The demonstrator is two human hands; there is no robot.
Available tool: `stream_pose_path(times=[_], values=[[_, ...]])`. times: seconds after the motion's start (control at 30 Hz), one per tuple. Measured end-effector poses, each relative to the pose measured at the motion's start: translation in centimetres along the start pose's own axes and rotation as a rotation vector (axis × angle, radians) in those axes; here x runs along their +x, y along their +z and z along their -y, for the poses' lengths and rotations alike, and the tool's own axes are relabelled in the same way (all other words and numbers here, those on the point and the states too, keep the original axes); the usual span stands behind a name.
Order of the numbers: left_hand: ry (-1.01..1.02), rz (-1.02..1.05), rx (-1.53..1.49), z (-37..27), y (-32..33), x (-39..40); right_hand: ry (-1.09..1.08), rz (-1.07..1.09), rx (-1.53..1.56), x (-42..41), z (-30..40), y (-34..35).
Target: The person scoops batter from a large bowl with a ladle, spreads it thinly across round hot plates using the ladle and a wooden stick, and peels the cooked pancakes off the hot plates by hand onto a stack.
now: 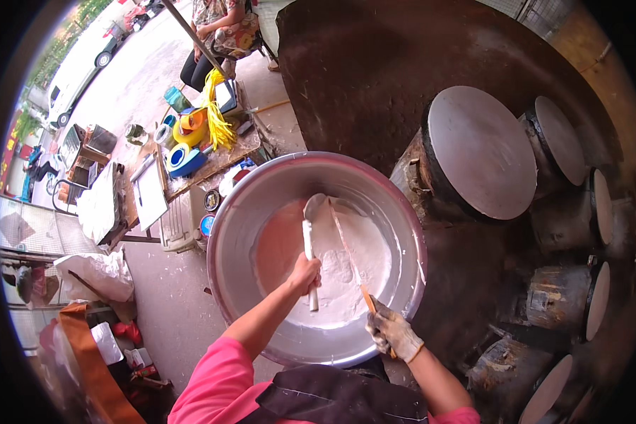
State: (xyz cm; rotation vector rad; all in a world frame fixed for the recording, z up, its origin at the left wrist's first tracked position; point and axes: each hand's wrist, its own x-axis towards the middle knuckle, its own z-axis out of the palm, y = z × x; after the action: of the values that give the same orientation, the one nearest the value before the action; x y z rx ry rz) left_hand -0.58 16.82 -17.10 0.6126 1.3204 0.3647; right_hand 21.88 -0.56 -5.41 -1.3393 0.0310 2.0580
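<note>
A large, round metal basin stands before me with pale pink material in it. This material is smoother and darker pink on the left, paler and lumpy in the middle. My bare left hand grips the white handle of a metal ladle, whose bowl rests against the far part of the material. In my gloved right hand is the wooden handle of a long, thin tool. Its blade is smeared with pale material and reaches across the basin, its tip close beside the ladle's bowl.
Left of the basin, a worktable carries tape rolls, yellow strands and a clipboard. A person sits beyond it. Several cylindrical containers with pale round tops stand at the right. A plastic bin is beside the basin.
</note>
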Motion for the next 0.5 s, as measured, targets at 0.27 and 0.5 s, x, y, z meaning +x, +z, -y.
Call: stream_pose_path(times=[0.27, 0.5], values=[[0.043, -0.191, 0.152, 1.3, -5.9, -6.8, 0.134, 0.027, 0.313, -6.5, -1.0, -6.8], [-0.057, 0.089, -0.286, 1.0, 4.2, 0.9, 0.102, 0.108, -0.067, -1.5, 1.4, -4.2]])
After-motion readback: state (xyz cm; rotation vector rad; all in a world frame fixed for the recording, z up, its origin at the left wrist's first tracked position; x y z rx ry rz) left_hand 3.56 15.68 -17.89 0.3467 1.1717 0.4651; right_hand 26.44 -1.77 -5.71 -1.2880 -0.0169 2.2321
